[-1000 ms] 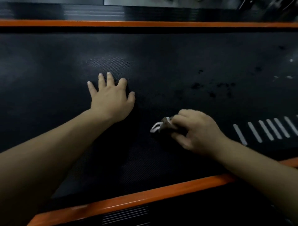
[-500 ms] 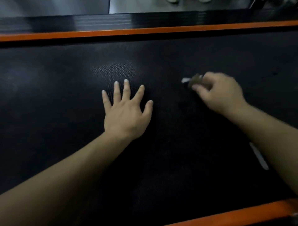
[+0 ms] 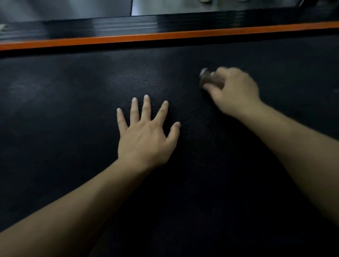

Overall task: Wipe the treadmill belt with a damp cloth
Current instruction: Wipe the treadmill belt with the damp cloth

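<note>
left hand (image 3: 145, 139): my fingers spread apart, flat on belt (image 3: 73, 113)
right hand (image 3: 234, 89): my fingers clamped round 1 cloth (image 3: 206, 78), blurred
cloth: on belt, towards far side
orange rail (image 3: 165, 36): 1, far edge

Orange trim (image 3: 165, 37): narrow strip across the whole view, rising slightly to the right.
Side rail (image 3: 128, 24): black, glossy, ribbed lengthwise; lay just beyond the orange trim.
Grey surface (image 3: 64, 9): behind the rail, blurred; split by a dark upright seam (image 3: 131, 7).
Pale object (image 3: 203, 1): cut off at top edge, unidentifiable.

Gym setting, treadmill belt (image 3: 73, 128), orange side rail (image 3: 165, 36)
</note>
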A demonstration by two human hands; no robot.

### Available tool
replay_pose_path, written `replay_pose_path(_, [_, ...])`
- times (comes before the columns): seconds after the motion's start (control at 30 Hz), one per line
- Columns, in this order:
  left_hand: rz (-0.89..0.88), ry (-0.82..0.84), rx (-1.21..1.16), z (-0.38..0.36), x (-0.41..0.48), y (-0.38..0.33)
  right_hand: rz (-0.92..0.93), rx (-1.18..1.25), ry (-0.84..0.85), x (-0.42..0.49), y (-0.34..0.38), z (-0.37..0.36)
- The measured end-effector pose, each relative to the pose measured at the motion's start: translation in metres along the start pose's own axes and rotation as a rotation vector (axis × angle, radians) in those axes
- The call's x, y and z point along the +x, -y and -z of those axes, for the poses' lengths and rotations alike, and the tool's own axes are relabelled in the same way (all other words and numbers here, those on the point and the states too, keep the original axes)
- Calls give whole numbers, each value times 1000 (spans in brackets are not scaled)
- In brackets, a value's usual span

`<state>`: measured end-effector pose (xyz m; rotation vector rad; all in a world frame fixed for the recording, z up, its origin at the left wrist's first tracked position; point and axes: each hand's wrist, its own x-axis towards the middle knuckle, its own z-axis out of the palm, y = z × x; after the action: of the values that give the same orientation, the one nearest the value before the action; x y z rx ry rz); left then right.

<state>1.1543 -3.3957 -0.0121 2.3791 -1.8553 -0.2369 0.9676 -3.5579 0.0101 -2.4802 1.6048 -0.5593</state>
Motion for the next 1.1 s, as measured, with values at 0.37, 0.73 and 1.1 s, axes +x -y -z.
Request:
replay_pose_path(0.37, [-104, 4, 46, -1, 4, 0, -164, -62, -61, 79, -13, -9])
replay_pose_path(0.73, [-105, 2, 44, -1, 4, 0, -338, -35, -86, 127, -39, -4])
replay_pose_path(1.1, [64, 112, -8, 5, 8, -39, -369, -43, -123, 115, -61, 6])
